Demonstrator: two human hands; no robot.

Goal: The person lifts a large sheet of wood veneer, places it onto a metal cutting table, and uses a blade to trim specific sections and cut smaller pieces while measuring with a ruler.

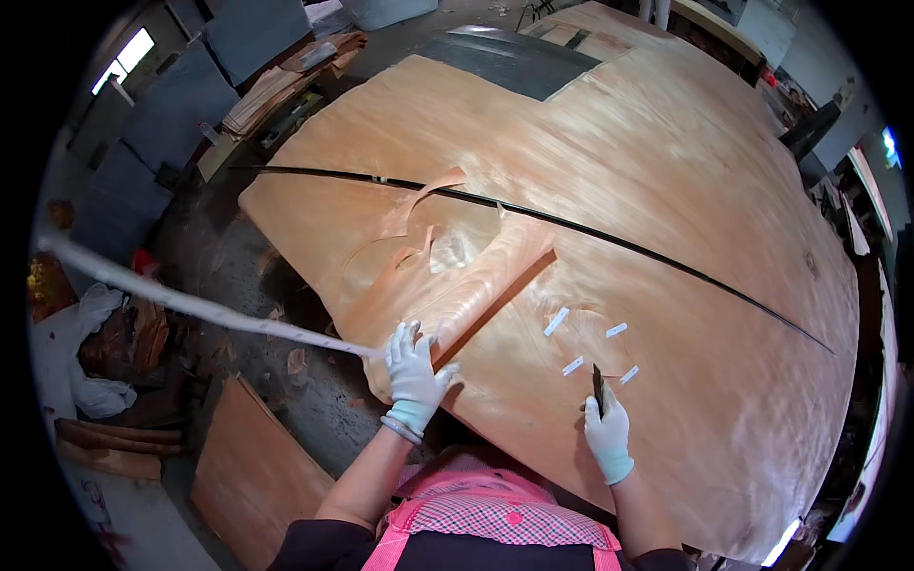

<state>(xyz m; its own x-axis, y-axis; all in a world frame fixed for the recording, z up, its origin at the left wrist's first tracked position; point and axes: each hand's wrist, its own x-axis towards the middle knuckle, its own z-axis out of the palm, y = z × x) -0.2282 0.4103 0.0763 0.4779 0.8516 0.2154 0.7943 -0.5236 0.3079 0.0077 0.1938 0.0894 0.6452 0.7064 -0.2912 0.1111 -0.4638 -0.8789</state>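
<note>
Nearest the person, the right hand [606, 431], in a white glove with a pale green cuff, is closed around a narrow, black, pointed tool [598, 381]. The tool's long axis runs away from the person, its far end directed at the bare veneer between the two nearer of four short white tape strips [572, 365]. Contact between its tip and the surface cannot be confirmed.

The left hand [412, 379], likewise gloved, lies farther left, fingers extended and thumb held apart, at the near end of a curled, pinkish-tan sheet of wood veneer [486, 281]. Whether it presses the sheet cannot be told. A long, whitish, blurred strip [209, 309] comes in from the left and ends beside this hand; a hold on it is not established.

Governing relation: the curled sheet lies ahead of the left hand, its long axis slanting from near left to far right. The left hand is nearer to it; the right hand is nearer to the tape strips, which lie right of the curl, well apart from it.

Beyond both, a long, thin, black strip [609, 238] crosses the veneer-covered tabletop [705, 162], running from far left to nearer right.
</note>
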